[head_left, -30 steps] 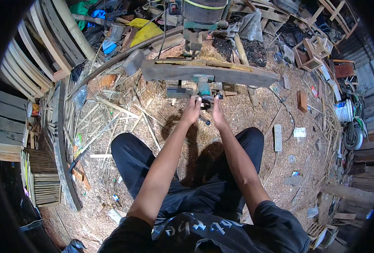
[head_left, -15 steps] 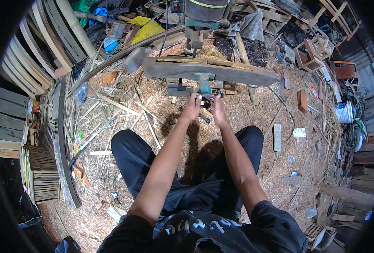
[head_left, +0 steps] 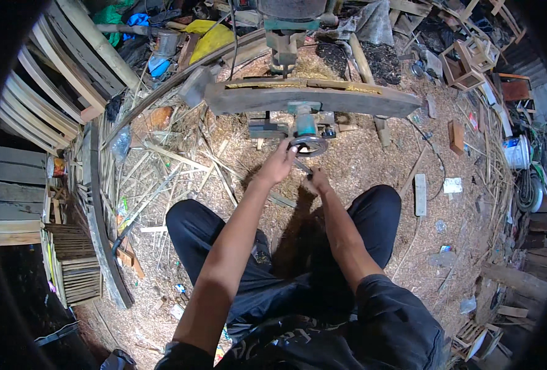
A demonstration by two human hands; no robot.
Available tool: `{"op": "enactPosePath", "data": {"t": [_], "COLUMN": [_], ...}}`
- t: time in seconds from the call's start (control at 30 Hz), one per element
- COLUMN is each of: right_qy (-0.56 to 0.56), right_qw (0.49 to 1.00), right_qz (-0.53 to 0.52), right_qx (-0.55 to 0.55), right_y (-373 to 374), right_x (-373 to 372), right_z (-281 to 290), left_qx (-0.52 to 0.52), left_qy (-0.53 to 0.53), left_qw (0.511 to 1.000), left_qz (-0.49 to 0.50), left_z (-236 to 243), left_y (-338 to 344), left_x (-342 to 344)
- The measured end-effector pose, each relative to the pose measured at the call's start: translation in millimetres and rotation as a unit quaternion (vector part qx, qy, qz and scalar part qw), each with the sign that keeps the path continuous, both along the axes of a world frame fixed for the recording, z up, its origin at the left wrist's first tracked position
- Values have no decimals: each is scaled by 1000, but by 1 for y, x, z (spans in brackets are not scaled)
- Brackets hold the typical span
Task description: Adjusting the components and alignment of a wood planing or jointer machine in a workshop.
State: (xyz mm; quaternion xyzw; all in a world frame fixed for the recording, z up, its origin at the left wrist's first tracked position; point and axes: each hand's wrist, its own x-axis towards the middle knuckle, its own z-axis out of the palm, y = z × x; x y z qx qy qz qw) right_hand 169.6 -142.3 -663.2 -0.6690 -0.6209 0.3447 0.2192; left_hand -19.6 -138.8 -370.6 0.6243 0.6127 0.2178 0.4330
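Note:
My left hand (head_left: pixel 278 163) is closed on the left rim of a round metal handwheel (head_left: pixel 320 147). Below and to the right, my right hand (head_left: pixel 318 182) has its fingers wrapped round the end of a thin crank handle (head_left: pixel 302 165), whose knob they mostly hide. The wheel sits at the front of a green machine base (head_left: pixel 306 126). Across that base lies a long, thick, slightly curved wooden plank (head_left: pixel 310 100), with sawdust along its top edge. Over the plank stands the machine's head (head_left: pixel 284 43), its lower tip near the plank's upper side.
Wood shavings cover the floor between my knees and the machine. Thin wood strips (head_left: pixel 162 154) lie scattered to the left, beside a long curved beam (head_left: pixel 93 203). Stacked curved boards (head_left: pixel 45 98) lean at far left. A white bucket (head_left: pixel 516 152) and a wooden block (head_left: pixel 456 136) are at right.
My right hand has left the handwheel and moved down onto the crank handle. My left hand stays at the wheel, and more of its ring shows. The whole view has shifted slightly.

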Motion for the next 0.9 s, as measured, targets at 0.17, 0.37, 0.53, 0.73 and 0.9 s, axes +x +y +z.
{"op": "enactPosePath", "data": {"t": [0.17,0.37,0.53,0.73,0.9], "right_qy": [19,-146,-189,-125,52], "right_qw": [989,982,977,988,992], "right_qz": [68,95,78,90,115], "right_qx": [-130,-77,-58,-4,30], "right_y": [25,12,11,5,-20], "right_x": [55,32,50,26,-52], "right_z": [-22,98,162,236,275], "left_qx": [82,67,83,50,-37], "left_qy": [142,97,64,38,-48], "left_qw": [980,991,993,997,998], "left_qz": [-111,-69,-53,-46,-24], "left_z": [38,22,18,17,4], "left_y": [2,-9,-4,2,8], "left_x": [47,30,34,13,-47]}}
